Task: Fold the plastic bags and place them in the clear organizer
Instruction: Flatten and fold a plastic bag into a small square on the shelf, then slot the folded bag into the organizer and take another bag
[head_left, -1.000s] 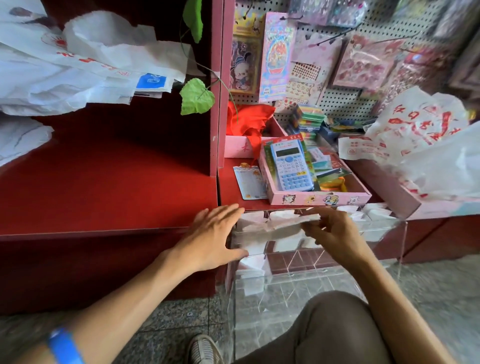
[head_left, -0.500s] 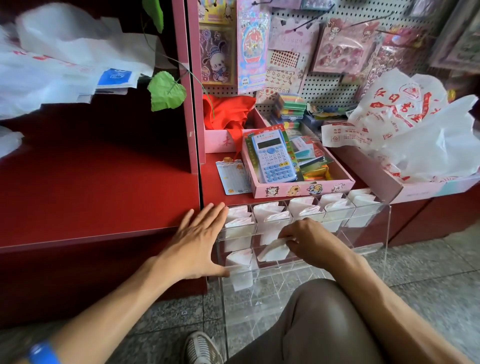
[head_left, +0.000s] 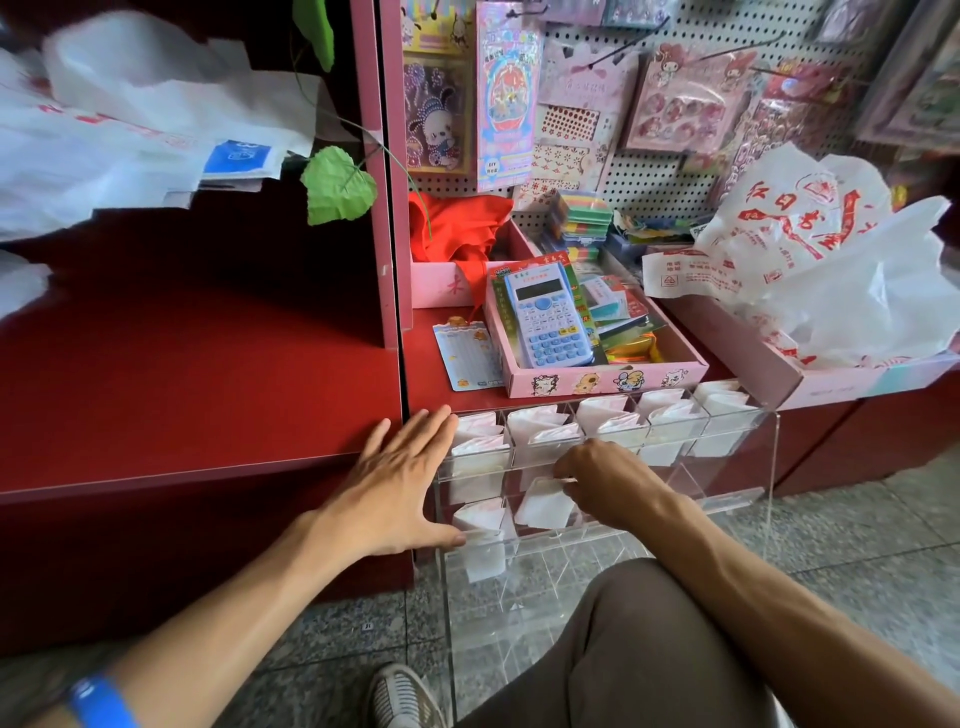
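Red shop shelving (head_left: 197, 374) and a pegboard hung with sticker packs back this scene, and against the shelf's front edge stands the clear acrylic organizer with its grid of small compartments (head_left: 748, 499). A folded white plastic bag, pressed into a small flat wedge (head_left: 543, 506), sits at the mouth of a second-row compartment, second from the left, where the right hand (head_left: 605, 480) pinches its upper edge with curled fingertips. The left hand (head_left: 400, 480) lies flat with straight fingers against the organizer's left wall and the shelf edge, apparently steadying it. The step in hand looks like seating this bag: it should go in point first, kept flat so the fold does not spring apart, and be let go only once the compartment walls hold it. Other folded white bags (head_left: 540, 426) already fill the top row and a compartment beside this one. Loose white bags with red print (head_left: 810, 249) heaped in a pink box to the right suggest more remain.
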